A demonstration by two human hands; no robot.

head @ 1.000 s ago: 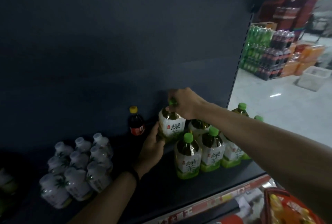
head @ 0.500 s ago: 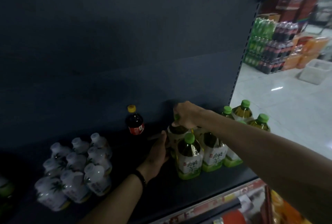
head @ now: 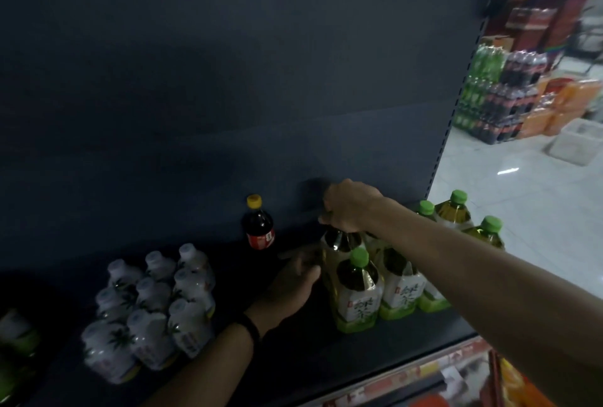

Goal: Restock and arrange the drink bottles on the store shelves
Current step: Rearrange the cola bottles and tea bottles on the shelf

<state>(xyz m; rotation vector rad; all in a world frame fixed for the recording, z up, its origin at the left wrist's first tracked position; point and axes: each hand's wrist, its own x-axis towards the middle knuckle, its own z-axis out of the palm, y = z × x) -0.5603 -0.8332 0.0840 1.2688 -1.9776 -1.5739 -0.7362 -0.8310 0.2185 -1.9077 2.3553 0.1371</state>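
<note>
Several green-tea bottles with green caps stand on the dark shelf (head: 293, 374) at the right. My right hand (head: 350, 206) grips the cap and neck of one green-tea bottle (head: 339, 243) at the back left of that group. My left hand (head: 293, 279) rests against the left side of that same bottle, fingers straight. In front of it stands another green-tea bottle (head: 357, 295). More green-capped bottles (head: 456, 211) stand at the shelf's right end.
A dark bottle with a yellow cap (head: 257, 224) stands alone by the back panel. A cluster of white bottles (head: 153, 305) fills the shelf's left. Stacked drink packs (head: 509, 93) and a white bin (head: 576, 142) sit on the floor beyond. A price strip (head: 401, 383) runs along the shelf edge.
The held bottle has come down from a raised position and now stands low among the group. My left hand stays against its side. The view shifted slightly.
</note>
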